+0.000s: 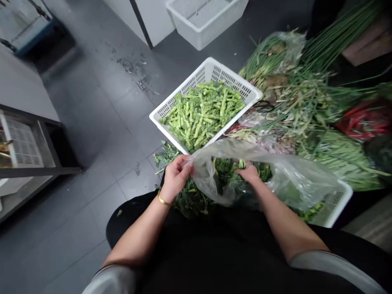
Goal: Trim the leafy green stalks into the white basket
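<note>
My left hand (pixel 178 175), with a gold bracelet at the wrist, pinches the rim of a clear plastic bag (pixel 306 180). The bag's mouth is stretched wide in front of my lap. Inside it lies dark green broccolini (pixel 225 169). My right hand (pixel 249 172) reaches into the bag and is closed around broccolini, a pale cut stem showing at its fingertips. Just beyond the bag stands a white slotted basket (pixel 208 63) holding a heap of broccolini stems (pixel 200 117). Leafy trimmings (pixel 192 201) lie below my left hand.
Another white basket (pixel 201 28) stands farther back. To the right are spring onions (pixel 340 36), black-handled scissors (pixel 264 106), a red bag (pixel 366 119) and long green beans (pixel 348 160). A white crate (pixel 341 203) sits partly beneath the bag. Metal shelving (pixel 35 170) is at left.
</note>
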Demonstrator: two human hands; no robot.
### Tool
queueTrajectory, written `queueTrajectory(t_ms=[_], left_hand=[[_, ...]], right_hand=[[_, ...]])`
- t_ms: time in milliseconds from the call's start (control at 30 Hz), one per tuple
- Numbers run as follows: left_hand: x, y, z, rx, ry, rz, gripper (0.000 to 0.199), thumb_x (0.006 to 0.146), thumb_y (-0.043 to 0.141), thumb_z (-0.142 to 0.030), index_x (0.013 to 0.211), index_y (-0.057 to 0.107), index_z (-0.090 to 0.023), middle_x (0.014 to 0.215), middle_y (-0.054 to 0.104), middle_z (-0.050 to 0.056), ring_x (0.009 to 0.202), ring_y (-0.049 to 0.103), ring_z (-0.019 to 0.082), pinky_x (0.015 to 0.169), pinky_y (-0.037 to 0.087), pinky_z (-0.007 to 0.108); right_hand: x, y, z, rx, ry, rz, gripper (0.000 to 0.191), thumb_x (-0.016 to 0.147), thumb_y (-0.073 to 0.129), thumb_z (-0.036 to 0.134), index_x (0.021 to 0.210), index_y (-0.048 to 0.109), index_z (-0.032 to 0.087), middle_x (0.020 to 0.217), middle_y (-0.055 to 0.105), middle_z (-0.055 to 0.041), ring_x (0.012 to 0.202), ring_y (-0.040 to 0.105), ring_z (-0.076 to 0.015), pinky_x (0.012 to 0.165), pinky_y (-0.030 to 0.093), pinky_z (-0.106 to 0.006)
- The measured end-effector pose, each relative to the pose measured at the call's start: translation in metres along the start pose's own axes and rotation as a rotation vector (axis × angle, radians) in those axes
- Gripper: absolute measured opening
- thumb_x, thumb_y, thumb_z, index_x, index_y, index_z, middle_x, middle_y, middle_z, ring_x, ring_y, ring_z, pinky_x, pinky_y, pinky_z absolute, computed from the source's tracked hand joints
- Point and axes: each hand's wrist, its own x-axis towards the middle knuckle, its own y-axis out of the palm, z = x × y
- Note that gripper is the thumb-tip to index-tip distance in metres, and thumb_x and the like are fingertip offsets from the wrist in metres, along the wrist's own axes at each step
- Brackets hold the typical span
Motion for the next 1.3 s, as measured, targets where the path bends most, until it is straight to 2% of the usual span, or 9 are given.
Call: queueTrajectory(t_ms=[133,233,300,433,533,733,900,1067,1300], left_hand=[[-0.012,-0.009,-0.013,0.315,0.186,-0.143,0.043,0.076,0.067,-0.04,0.11,0.057,-0.015,0.088,0.063,0.007,0.079,0.06,0.019,0.07,0.05,0.032],[-0.054,-0.012,-0.046,0.342,0.323,-0.261,0.05,0.074,0.069,-0.042,0.115,0.057,-0.015,0.107,0.061,0.013,0.099,0.057,0.023,0.084,0.048,0.037],[-0.092,-0.006,-0.063,0.154,0.224,-0.019,0.043,0.079,0.063,-0.046,0.107,0.061,-0.014,0.099,0.065,0.013,0.089,0.062,0.021,0.079,0.05,0.035],[-0.147,0.026,-0.067,-0.364,-0.322,0.74,0.07,0.079,0.044,-0.072,0.097,0.066,-0.008,0.081,0.069,0.016,0.069,0.067,0.023,0.058,0.051,0.03],[-0.152,0.044,-0.059,-0.719,-0.438,0.743,0.086,0.071,0.035,-0.085,0.097,0.065,-0.009,0.082,0.07,0.016,0.074,0.069,0.026,0.063,0.053,0.033],[-0.148,0.027,-0.061,-0.811,-0.427,0.21,0.026,0.074,0.072,-0.031,0.065,0.06,-0.01,0.052,0.061,0.003,0.048,0.056,0.011,0.049,0.041,0.02],[-0.147,0.007,-0.072,-0.972,-0.42,0.08,0.008,0.072,0.061,-0.017,0.068,0.059,-0.011,0.053,0.059,0.001,0.044,0.052,0.009,0.045,0.039,0.019],[-0.15,-0.021,-0.064,-0.996,-0.299,0.143,0.026,0.067,0.059,-0.012,0.093,0.063,-0.012,0.074,0.069,0.005,0.058,0.062,0.014,0.06,0.049,0.026],[-0.178,-0.001,-0.02,-0.948,-0.404,0.256,0.039,0.081,0.061,-0.046,0.09,0.064,-0.008,0.079,0.071,0.013,0.07,0.068,0.02,0.055,0.05,0.026]], right_hand=[[-0.064,-0.036,-0.001,-0.031,-0.159,-0.089,0.031,0.069,0.07,0.022,0.098,0.065,0.015,0.102,0.06,-0.01,0.099,0.058,-0.0237,0.091,0.046,-0.032],[-0.119,-0.087,0.009,-0.034,-0.425,-0.199,0.026,0.071,0.067,0.025,0.096,0.064,0.017,0.099,0.059,-0.0094,0.098,0.058,-0.0244,0.09,0.047,-0.035],[-0.16,-0.128,0.023,-0.012,-0.603,-0.279,0.026,0.075,0.065,0.03,0.098,0.064,0.019,0.099,0.059,-0.0086,0.097,0.059,-0.0241,0.087,0.049,-0.035],[-0.245,-0.174,0.064,0.03,-0.952,-0.493,0.026,0.082,0.062,0.03,0.107,0.06,0.022,0.108,0.056,-0.0098,0.102,0.059,-0.0236,0.087,0.051,-0.036],[-0.285,-0.154,0.091,-0.005,-1.287,-0.576,0.026,0.085,0.057,0.021,0.111,0.058,0.021,0.113,0.056,-0.0126,0.113,0.056,-0.0257,0.092,0.052,-0.039],[-0.287,-0.092,0.135,-0.265,-1.803,-0.499,0.017,0.085,0.054,0.009,0.092,0.064,0.021,0.111,0.063,-0.0086,0.121,0.051,-0.0234,0.097,0.051,-0.041],[-0.282,-0.116,0.157,-0.477,-2.01,-0.382,0.01,0.086,0.057,0.013,0.089,0.065,0.018,0.124,0.058,-0.0134,0.13,0.042,-0.0291,0.098,0.047,-0.05],[-0.277,-0.147,0.151,-0.32,-1.827,-0.493,0.021,0.083,0.061,0.011,0.099,0.067,0.024,0.128,0.057,-0.0095,0.132,0.039,-0.0286,0.101,0.044,-0.051],[-0.252,-0.105,0.176,-0.441,-1.599,-0.514,0.013,0.084,0.058,0.014,0.088,0.068,0.019,0.117,0.06,-0.0145,0.116,0.049,-0.0287,0.088,0.051,-0.041]])
